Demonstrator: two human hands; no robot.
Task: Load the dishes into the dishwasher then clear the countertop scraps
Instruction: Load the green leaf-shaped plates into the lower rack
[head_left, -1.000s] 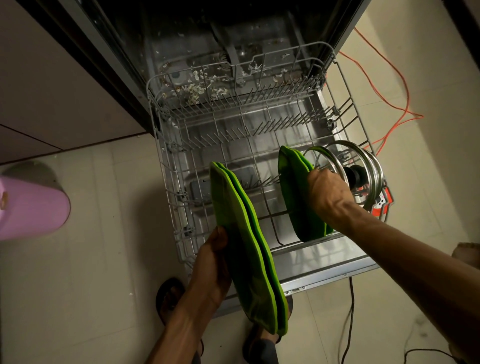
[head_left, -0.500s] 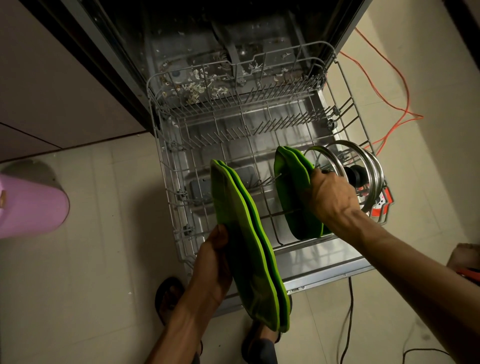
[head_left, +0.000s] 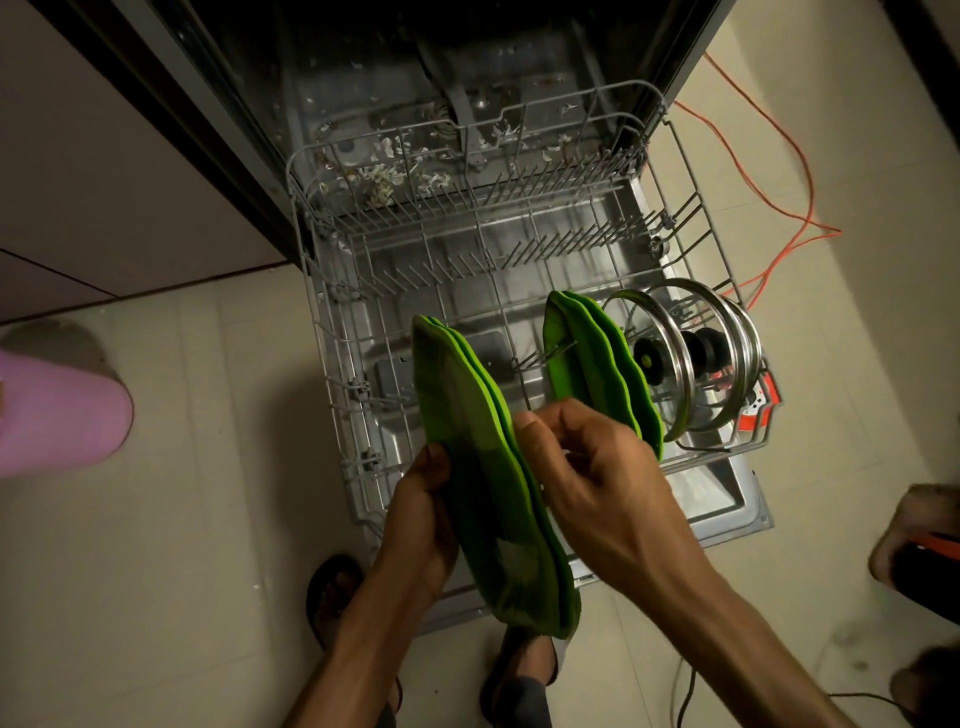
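The dishwasher's lower wire rack (head_left: 332, 332) is pulled out over the open door. Two or three green plates (head_left: 592, 364) stand upright in the rack's right front, next to two glass pot lids (head_left: 696, 358) with black knobs. My left hand (head_left: 421, 525) grips a stack of green plates (head_left: 483, 467) on edge, held above the rack's front left. My right hand (head_left: 592, 483) is at the right side of that stack, thumb and fingers touching the edge of the outermost plate.
A pink bin (head_left: 57, 415) stands on the tiled floor at left. An orange cable (head_left: 769, 171) runs along the floor at right; black cables lie near the bottom right. My sandalled feet (head_left: 332, 597) are below the door. White debris litters the tub's back.
My right hand has let go of the green plates standing in the rack and moved left and down to the stack in my left hand.
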